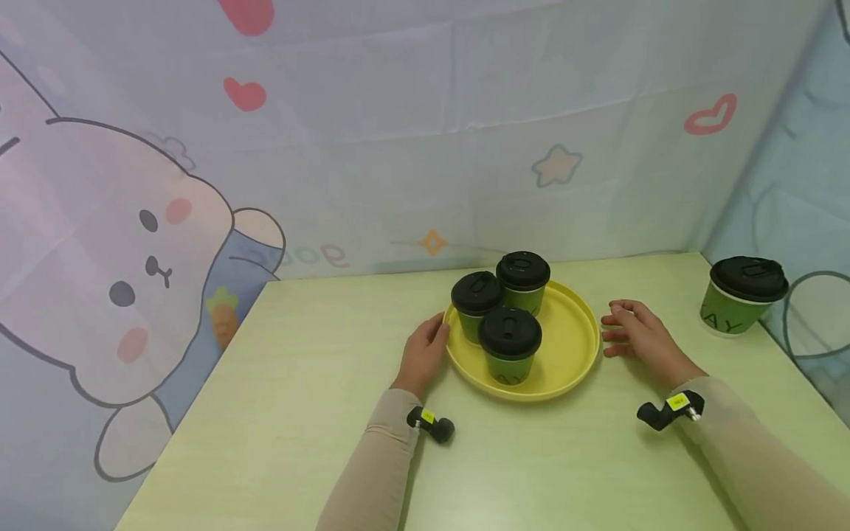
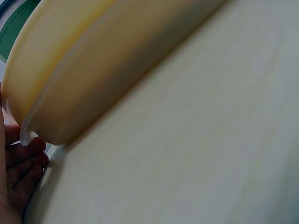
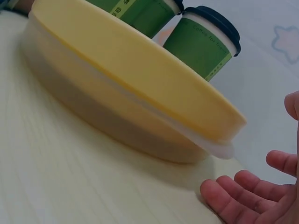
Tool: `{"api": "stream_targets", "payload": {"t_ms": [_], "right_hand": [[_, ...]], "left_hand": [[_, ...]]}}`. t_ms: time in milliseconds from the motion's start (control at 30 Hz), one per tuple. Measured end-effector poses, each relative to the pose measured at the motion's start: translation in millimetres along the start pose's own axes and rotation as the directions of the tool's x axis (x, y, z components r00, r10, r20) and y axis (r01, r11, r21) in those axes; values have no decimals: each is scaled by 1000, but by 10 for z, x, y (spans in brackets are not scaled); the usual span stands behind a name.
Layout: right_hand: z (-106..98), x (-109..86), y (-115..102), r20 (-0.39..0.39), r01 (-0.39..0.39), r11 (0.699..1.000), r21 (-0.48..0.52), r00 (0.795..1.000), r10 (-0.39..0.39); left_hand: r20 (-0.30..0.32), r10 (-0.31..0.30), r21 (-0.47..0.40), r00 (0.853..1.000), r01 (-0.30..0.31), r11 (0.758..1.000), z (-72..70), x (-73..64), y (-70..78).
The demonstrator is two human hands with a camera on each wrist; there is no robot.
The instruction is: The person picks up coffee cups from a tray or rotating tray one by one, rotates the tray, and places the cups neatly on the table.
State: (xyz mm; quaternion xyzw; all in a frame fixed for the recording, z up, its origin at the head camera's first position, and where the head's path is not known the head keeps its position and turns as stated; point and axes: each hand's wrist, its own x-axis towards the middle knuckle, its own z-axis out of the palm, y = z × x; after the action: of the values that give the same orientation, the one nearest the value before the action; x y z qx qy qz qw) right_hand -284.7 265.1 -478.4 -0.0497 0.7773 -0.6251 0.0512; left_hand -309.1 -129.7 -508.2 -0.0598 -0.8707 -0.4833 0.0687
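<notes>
A round yellow tray [image 1: 564, 354] with a raised rim bears three green paper cups with black lids: a front cup [image 1: 510, 346], a left cup [image 1: 477, 302] and a back cup [image 1: 523, 280]. They stand upright, bunched on its left half. My left hand [image 1: 425, 354] holds the tray's left rim; in the left wrist view its fingers [image 2: 28, 163] curl beneath the lip. Off the right rim, my right hand [image 1: 640, 335] is spread with nothing in it. A gap shows between its fingertips [image 3: 212, 189] and the tray in the right wrist view.
Another lidded green cup [image 1: 733, 299] stands at the table's right edge, beyond my right hand. The pale wooden table [image 1: 285, 413] meets a printed cloth [image 1: 412, 147] at the back. A second cloth [image 1: 810, 221] hangs along the right side.
</notes>
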Motion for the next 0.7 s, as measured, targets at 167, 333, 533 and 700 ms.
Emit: {"api": "stream_targets", "payload": {"t_ms": [167, 333, 533, 700], "right_hand": [[49, -62, 58, 23, -32, 986, 161, 999, 29], [79, -82, 66, 56, -76, 940, 334, 997, 60], [87, -98, 55, 106, -118, 854, 507, 992, 74], [82, -121, 79, 144, -95, 822, 561, 989, 16]], "left_hand": [[4, -3, 6, 1000, 3, 1000, 5, 3, -19], [-1, 7, 6, 1000, -7, 1000, 1, -4, -17], [-2, -2, 12, 1000, 2, 1000, -13, -9, 7], [2, -12, 10, 1000, 12, 1000, -16, -4, 11]]}}
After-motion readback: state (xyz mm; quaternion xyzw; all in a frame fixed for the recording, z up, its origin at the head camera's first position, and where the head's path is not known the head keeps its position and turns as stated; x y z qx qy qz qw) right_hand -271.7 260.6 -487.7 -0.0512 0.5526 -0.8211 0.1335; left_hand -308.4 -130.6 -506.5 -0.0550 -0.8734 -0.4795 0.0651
